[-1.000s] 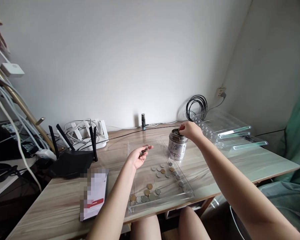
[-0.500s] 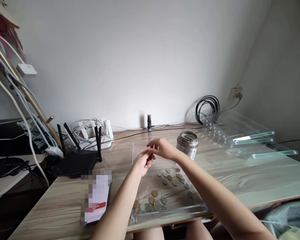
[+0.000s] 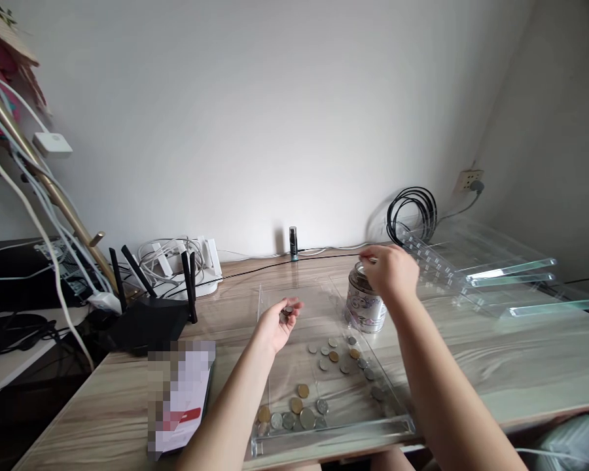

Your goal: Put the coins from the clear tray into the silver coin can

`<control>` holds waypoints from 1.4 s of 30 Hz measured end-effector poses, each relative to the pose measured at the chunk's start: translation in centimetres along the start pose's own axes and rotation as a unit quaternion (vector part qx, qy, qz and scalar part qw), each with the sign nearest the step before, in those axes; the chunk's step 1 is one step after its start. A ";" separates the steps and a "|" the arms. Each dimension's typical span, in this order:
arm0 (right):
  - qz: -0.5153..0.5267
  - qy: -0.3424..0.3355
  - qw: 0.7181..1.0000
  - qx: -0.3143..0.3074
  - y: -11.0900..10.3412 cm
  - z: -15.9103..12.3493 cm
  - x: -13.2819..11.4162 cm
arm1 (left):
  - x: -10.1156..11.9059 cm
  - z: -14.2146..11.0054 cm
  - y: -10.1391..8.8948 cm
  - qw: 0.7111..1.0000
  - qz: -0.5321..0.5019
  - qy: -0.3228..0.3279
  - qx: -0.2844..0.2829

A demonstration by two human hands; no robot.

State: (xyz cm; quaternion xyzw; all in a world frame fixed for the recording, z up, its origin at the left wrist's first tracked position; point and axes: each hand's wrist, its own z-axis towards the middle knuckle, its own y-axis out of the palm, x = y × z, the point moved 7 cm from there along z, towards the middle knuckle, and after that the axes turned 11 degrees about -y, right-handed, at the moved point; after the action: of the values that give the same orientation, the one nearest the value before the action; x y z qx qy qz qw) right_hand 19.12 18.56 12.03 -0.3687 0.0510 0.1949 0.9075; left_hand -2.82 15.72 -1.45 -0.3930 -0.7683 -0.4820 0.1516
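Note:
My left hand (image 3: 279, 322) is turned palm up over the clear plastic tray (image 3: 331, 428), its fingers curled around a few coins (image 3: 287, 311). My right hand (image 3: 392, 269) hovers at the top of a round metal tin (image 3: 364, 306) with a purple floral pattern. Its thumb and fingers are pinched together on what looks like a coin, mostly hidden by the fingers. The hand covers most of the tin's lid. Silver and gold-coloured coins (image 3: 307, 417) lie loose in the tray, some at its near edge and others (image 3: 334, 356) near the tin.
A phone (image 3: 184, 418) lies left of the tray, with a black router (image 3: 150, 322) behind it. White networking gear with tangled cable (image 3: 177, 261) is near the wall. A small dark bottle (image 3: 293, 243), coiled black cable (image 3: 412, 212) and clear plastic panels (image 3: 510, 271) stand farther back.
My right hand went from the tin to my left hand's coins, then back above the tin. My left hand stayed over the tray. The view shifted slightly.

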 end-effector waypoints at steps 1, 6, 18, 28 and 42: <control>-0.014 0.035 0.999 -0.036 0.2 0.3 1.5 | -0.1 0.0 0.0 1.000 -0.007 -0.006 -0.002; -0.015 0.083 0.989 -0.119 1.6 0.3 4.2 | -0.1 0.0 0.0 1.000 -0.010 -0.002 -0.012; 0.193 -0.140 0.967 -0.088 2.9 -1.6 -5.6 | 0.0 -0.7 1.6 0.988 0.140 0.041 -0.058; 0.207 -0.093 0.957 -0.180 5.6 -2.8 -7.0 | -0.4 -0.4 1.0 0.993 0.111 -0.003 -0.035; -0.022 0.027 0.996 -0.078 1.4 0.1 3.0 | -0.3 -0.2 1.0 0.990 0.137 0.001 -0.035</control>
State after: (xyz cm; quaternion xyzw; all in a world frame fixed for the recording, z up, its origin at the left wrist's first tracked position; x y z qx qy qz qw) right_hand 21.34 20.46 10.51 -0.4441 0.0518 0.1686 0.8784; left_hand -1.90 15.59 -0.95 -0.4994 -0.6896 -0.4835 0.2030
